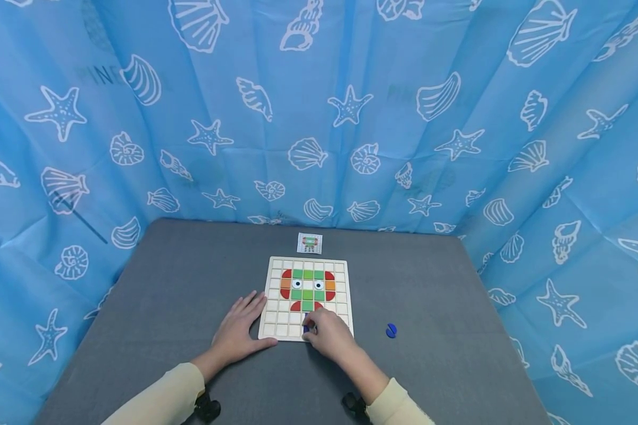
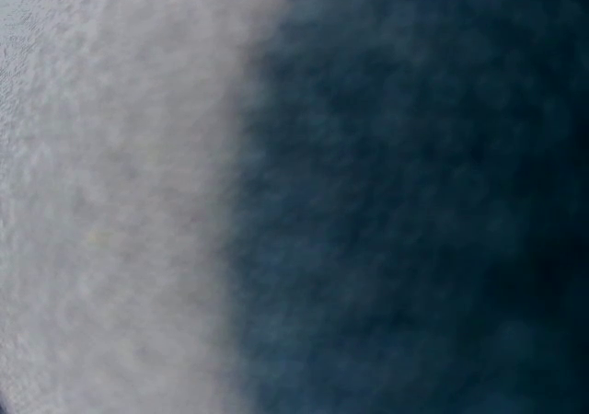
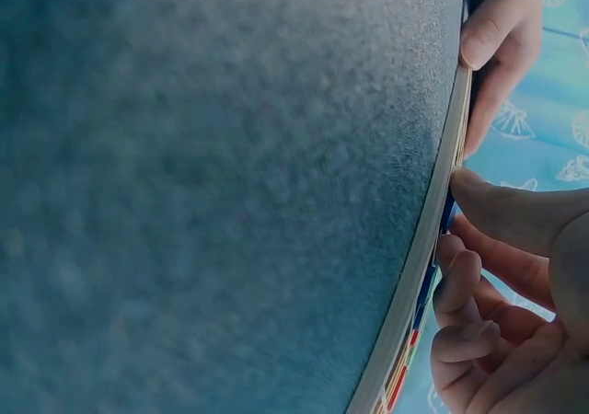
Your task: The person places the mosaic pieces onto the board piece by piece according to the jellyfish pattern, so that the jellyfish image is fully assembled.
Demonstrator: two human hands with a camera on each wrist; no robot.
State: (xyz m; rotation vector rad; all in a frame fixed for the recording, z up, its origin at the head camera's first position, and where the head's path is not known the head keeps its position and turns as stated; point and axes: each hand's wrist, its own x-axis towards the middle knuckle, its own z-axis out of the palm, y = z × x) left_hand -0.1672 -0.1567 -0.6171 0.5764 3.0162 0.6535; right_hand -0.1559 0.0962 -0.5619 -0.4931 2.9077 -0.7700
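A pale square grid board (image 1: 276, 317) lies on the grey table with a pattern of red, orange, green and eye-marked tiles (image 1: 308, 289). My left hand (image 1: 236, 330) rests against the board's left side, its fingers along that edge and the thumb at the near left corner. At the near edge my right hand (image 1: 331, 335) pinches a blue tile (image 3: 448, 212) between thumb and index finger, down at the grid; the hand partly covers it. More blue shows just above those fingertips. The left wrist view is only blur.
Beyond the board lies a small printed card (image 1: 309, 243) with a similar figure. Two small blue rounded pieces (image 1: 391, 330) lie on the table (image 1: 430, 283) to the right. A blue shell-patterned curtain (image 1: 319, 118) hangs behind and along both sides.
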